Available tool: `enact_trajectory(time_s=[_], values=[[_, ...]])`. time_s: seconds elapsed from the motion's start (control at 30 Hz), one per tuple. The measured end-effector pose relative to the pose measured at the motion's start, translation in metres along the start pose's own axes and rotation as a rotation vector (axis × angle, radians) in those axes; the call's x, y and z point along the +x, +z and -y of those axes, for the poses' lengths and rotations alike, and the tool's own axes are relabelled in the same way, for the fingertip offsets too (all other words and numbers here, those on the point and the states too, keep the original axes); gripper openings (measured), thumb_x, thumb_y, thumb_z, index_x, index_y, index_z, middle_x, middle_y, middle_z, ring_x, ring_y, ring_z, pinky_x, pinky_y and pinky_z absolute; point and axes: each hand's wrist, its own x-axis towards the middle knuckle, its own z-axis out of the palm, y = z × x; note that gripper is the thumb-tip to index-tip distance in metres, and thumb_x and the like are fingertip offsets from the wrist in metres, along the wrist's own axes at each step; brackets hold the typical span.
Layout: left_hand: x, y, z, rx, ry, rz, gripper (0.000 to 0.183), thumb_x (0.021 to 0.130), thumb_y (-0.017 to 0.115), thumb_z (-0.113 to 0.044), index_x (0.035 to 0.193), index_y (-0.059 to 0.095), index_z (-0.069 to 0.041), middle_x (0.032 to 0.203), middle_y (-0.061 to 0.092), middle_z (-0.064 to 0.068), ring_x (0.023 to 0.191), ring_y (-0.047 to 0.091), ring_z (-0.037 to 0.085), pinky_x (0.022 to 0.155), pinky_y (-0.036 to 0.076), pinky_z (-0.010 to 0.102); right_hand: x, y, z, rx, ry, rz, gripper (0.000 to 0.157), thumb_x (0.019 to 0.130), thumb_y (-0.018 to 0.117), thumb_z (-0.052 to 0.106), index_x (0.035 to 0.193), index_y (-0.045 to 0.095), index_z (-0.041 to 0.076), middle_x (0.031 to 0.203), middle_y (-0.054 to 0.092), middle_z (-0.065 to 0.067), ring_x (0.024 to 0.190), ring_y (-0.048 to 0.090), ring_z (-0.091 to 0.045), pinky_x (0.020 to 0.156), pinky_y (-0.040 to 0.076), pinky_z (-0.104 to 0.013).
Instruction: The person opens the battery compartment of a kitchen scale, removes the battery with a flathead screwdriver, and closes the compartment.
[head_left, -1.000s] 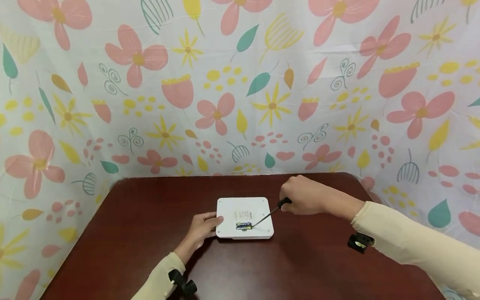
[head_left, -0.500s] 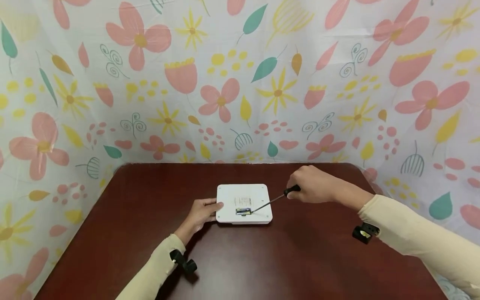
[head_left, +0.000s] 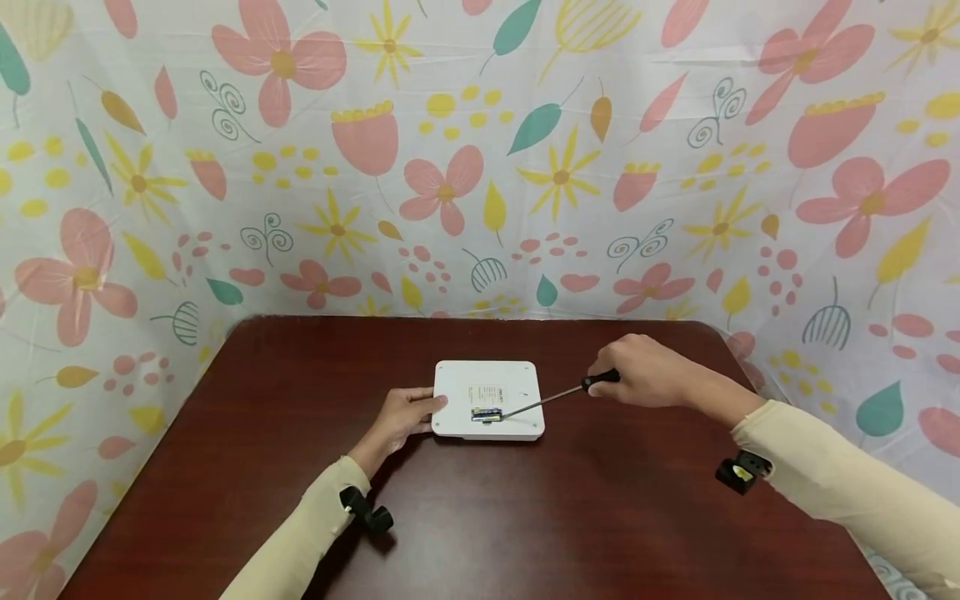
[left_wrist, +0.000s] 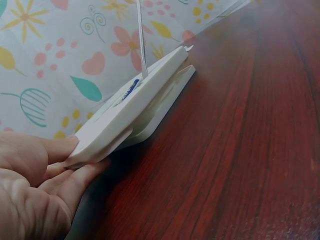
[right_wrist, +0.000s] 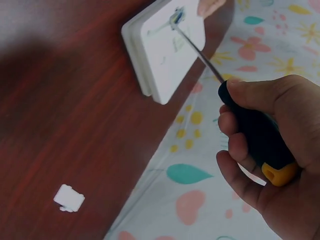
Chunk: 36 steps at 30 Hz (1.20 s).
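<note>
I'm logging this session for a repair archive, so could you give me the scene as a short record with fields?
work surface: dark red-brown table
main item: white device, face with printed label upward
battery compartment: uncovered, blue-and-yellow batteries inside
left hand: grips the device's edge, thumb on top, fingers underneath
right hand: holds a screwdriver by its dark, yellow-ended handle
screwdriver tip: at the batteries; exact contact unclear
loose part: small white piece on the table
backdrop: floral cloth

Smooth plastic device (head_left: 459, 390), metal screwdriver shaft (right_wrist: 201, 56), glossy wood-grain tabletop (head_left: 480, 508).
</note>
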Motion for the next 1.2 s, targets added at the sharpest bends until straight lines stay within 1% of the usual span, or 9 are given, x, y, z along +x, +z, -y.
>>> enact_trajectory(time_s=[0.17, 0.27, 0.4, 0.53, 0.63, 0.8, 0.9, 1.13, 1.2], values=[[0.001, -0.002, 0.000, -0.001, 0.009, -0.014, 0.040, 0.096, 0.074, -0.012, 0.130, 0.065, 0.008, 0.114, 0.072, 0.025, 0.087, 0.076, 0.026, 0.073, 0.064, 0.035, -0.004, 0.008, -0.010, 0.022, -0.009, -0.021, 0.005, 0.093, 0.077, 0.019, 0.089, 0.079, 0.019, 0.081, 0.067, 0.014, 0.061, 0.049, 0.002, 0.057, 0.042, -0.021], [0.000, -0.003, 0.001, 0.000, 0.007, -0.020, 0.041, 0.096, 0.074, -0.012, 0.130, 0.065, 0.008, 0.113, 0.072, 0.024, 0.087, 0.076, 0.026, 0.074, 0.064, 0.036, -0.009, 0.015, -0.017, 0.044, -0.002, -0.021, 0.003, 0.093, 0.077, 0.018, 0.092, 0.081, 0.020, 0.086, 0.071, 0.012, 0.063, 0.050, 0.002, 0.057, 0.043, -0.022], [-0.001, -0.005, 0.004, -0.007, -0.004, -0.021, 0.042, 0.096, 0.074, -0.012, 0.131, 0.064, 0.008, 0.113, 0.072, 0.024, 0.086, 0.076, 0.025, 0.074, 0.064, 0.036, -0.018, 0.029, -0.027, 0.086, 0.004, -0.009, 0.007, 0.094, 0.076, 0.018, 0.099, 0.082, 0.015, 0.094, 0.075, 0.005, 0.063, 0.054, 0.001, 0.057, 0.043, -0.021], [-0.003, -0.006, 0.007, -0.025, -0.006, -0.034, 0.041, 0.095, 0.074, -0.010, 0.130, 0.064, 0.009, 0.111, 0.073, 0.024, 0.084, 0.075, 0.024, 0.073, 0.064, 0.035, -0.024, 0.046, -0.037, 0.105, 0.013, -0.001, 0.014, 0.095, 0.076, 0.019, 0.103, 0.081, 0.010, 0.102, 0.077, -0.002, 0.075, 0.065, -0.005, 0.060, 0.045, -0.022], [-0.003, -0.006, 0.009, -0.028, 0.002, -0.028, 0.041, 0.095, 0.074, -0.010, 0.129, 0.065, 0.009, 0.110, 0.073, 0.024, 0.084, 0.075, 0.023, 0.072, 0.064, 0.034, -0.026, 0.056, -0.044, 0.105, 0.025, -0.010, 0.015, 0.094, 0.076, 0.019, 0.105, 0.081, 0.008, 0.101, 0.077, -0.003, 0.080, 0.066, -0.006, 0.060, 0.045, -0.021], [-0.003, -0.005, 0.007, -0.016, -0.002, -0.012, 0.040, 0.095, 0.075, -0.012, 0.129, 0.066, 0.007, 0.111, 0.073, 0.022, 0.085, 0.075, 0.023, 0.073, 0.064, 0.035, -0.031, 0.067, -0.051, 0.126, 0.025, -0.022, 0.020, 0.094, 0.076, 0.019, 0.108, 0.080, 0.005, 0.098, 0.077, 0.000, 0.071, 0.057, 0.001, 0.057, 0.043, -0.020], [-0.002, -0.003, 0.006, -0.003, -0.005, -0.007, 0.040, 0.095, 0.075, -0.013, 0.130, 0.066, 0.005, 0.113, 0.073, 0.022, 0.086, 0.076, 0.024, 0.074, 0.064, 0.036, -0.035, 0.071, -0.055, 0.112, 0.019, -0.037, 0.023, 0.094, 0.076, 0.020, 0.111, 0.079, 0.005, 0.098, 0.077, 0.001, 0.073, 0.058, 0.002, 0.058, 0.044, -0.020], [0.001, -0.002, -0.001, -0.004, -0.013, -0.008, 0.041, 0.095, 0.075, -0.013, 0.130, 0.066, 0.005, 0.114, 0.073, 0.021, 0.087, 0.075, 0.022, 0.074, 0.064, 0.035, -0.034, 0.075, -0.060, 0.077, 0.009, -0.110, 0.019, 0.092, 0.079, 0.018, 0.108, 0.081, 0.009, 0.099, 0.077, 0.005, 0.075, 0.058, 0.000, 0.061, 0.043, -0.021], [0.002, -0.001, -0.001, -0.009, -0.011, -0.005, 0.040, 0.095, 0.075, -0.012, 0.130, 0.066, 0.006, 0.114, 0.073, 0.022, 0.087, 0.075, 0.022, 0.074, 0.064, 0.035, -0.034, 0.076, -0.060, 0.079, 0.006, -0.127, 0.019, 0.091, 0.079, 0.018, 0.108, 0.081, 0.009, 0.100, 0.077, 0.004, 0.079, 0.063, -0.001, 0.062, 0.046, -0.022]])
